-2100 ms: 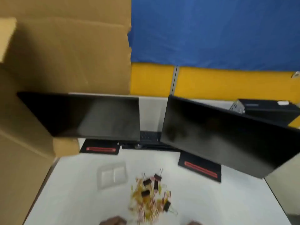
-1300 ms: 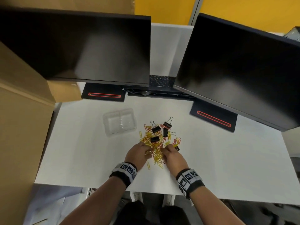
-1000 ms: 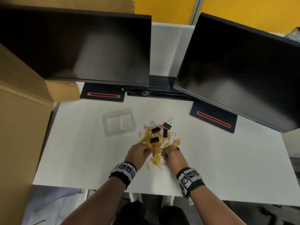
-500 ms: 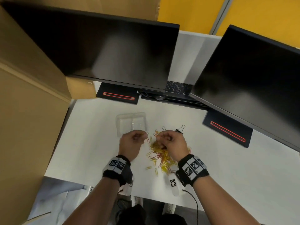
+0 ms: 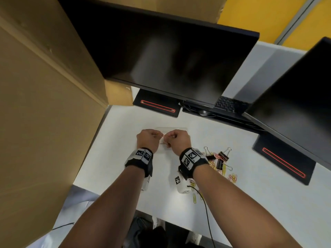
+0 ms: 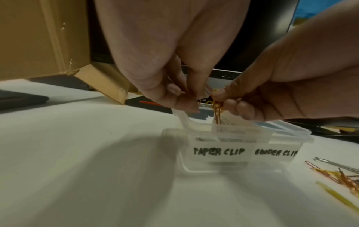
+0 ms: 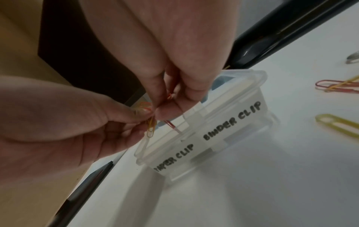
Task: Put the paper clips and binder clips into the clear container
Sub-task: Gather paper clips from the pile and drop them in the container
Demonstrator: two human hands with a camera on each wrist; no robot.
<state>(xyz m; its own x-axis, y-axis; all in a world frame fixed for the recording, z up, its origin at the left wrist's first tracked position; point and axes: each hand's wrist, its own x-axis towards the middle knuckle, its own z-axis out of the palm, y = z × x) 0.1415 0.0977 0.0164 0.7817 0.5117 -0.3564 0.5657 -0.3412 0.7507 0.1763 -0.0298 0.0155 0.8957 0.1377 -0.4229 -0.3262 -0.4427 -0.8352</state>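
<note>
Both your hands have come up off the pile and now hover together over the clear container (image 6: pixel 236 144), left hand (image 5: pixel 147 141) and right hand (image 5: pixel 178 140) each pinching a small tangled bunch of paper clips (image 7: pixel 150 128) above the section marked for them. Linked clips could snag your fingers, then swing into the other section or onto the bench (image 5: pixel 250 203), where the binder clips (image 5: pixel 221 159) wait.

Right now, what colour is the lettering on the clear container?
Black, on white labels on the clear container; clearest in the right wrist view.
</note>
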